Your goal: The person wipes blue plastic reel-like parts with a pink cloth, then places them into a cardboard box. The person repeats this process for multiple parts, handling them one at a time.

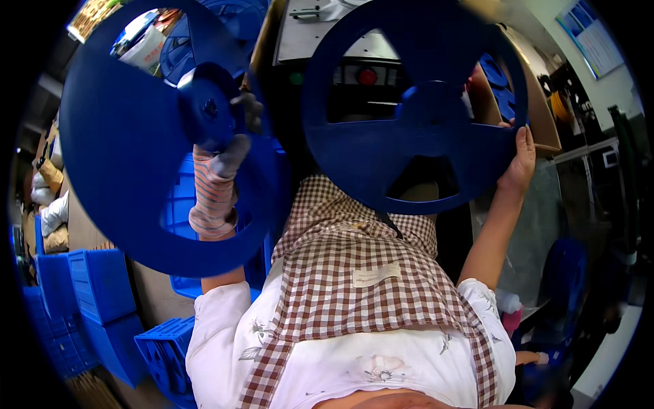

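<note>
- On the left side of the scene, a large blue wheel (122,136) stands tilted up in front of the person, with wide openings between its broad spokes and a round raised hub at its middle.
- At that hub is the left hand (228,158), in a grey glove with a striped cuff; its fingers are curled at the hub's right edge, holding the wheel, though part of the grip is hidden.
- Right of it, well within reach, a second blue wheel (347,146) is held up with its face toward the person.
- At this second wheel's right rim, the bare right hand (519,160) pinches the edge, its fingers closed narrow around the plastic.
- Beyond the second wheel, at the far middle, is a pale metal top (300,41); below its edge are a red button (366,76) and a dim green button (296,77).
- Far right, a cardboard box (543,116) has more blue plastic pieces (501,88) in it.
- Left and nearer, blue bins (102,286) are stacked, with a blue crate (167,354) beside them.
- Nearest of all are the person's brown checked apron (327,300) and white flowered shirt (218,320).
</note>
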A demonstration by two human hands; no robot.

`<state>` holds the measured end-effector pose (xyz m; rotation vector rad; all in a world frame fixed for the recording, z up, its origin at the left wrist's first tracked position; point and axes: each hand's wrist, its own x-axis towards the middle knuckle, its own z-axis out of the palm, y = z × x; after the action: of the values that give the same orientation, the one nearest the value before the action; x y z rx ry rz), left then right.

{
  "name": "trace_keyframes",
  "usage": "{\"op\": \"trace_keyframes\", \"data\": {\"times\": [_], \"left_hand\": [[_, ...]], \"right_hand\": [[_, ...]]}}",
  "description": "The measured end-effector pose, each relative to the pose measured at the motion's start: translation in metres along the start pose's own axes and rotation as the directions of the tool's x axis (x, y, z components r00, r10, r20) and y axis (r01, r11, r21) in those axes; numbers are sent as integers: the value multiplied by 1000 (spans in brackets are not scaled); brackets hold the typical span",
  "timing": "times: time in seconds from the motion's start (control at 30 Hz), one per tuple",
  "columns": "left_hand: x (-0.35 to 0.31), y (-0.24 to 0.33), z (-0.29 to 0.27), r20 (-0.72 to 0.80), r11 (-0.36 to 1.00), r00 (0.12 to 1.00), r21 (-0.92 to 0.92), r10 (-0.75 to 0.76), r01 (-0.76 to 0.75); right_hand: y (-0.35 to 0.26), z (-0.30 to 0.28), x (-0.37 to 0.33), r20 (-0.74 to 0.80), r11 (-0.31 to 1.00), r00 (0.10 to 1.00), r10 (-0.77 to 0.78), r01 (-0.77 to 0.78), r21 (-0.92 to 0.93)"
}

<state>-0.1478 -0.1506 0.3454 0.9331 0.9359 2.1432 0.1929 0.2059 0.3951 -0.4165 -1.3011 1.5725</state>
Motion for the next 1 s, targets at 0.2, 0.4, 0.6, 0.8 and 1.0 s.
{"op": "trace_keyframes", "data": {"times": [0.2,0.4,0.6,0.8,1.0], "left_hand": [[-15,-66,94,27,972,987,-173,-157,159],[-11,-75,147,82,957,975,-195,-204,217],[-15,-73,153,12,983,986,-76,-165,165],[-10,-80,155,-19,932,1000,362,8,0],[-13,-84,139,130,593,981,783,141,-189]], "right_hand": [[35,18,7,131,973,965,228,-228,-12],[69,81,-10,358,687,916,-181,379,-621],[31,123,-97,583,495,800,143,453,-742],[15,119,-89,598,810,634,489,-77,-581],[10,105,-77,635,819,518,573,-339,-463]]}}
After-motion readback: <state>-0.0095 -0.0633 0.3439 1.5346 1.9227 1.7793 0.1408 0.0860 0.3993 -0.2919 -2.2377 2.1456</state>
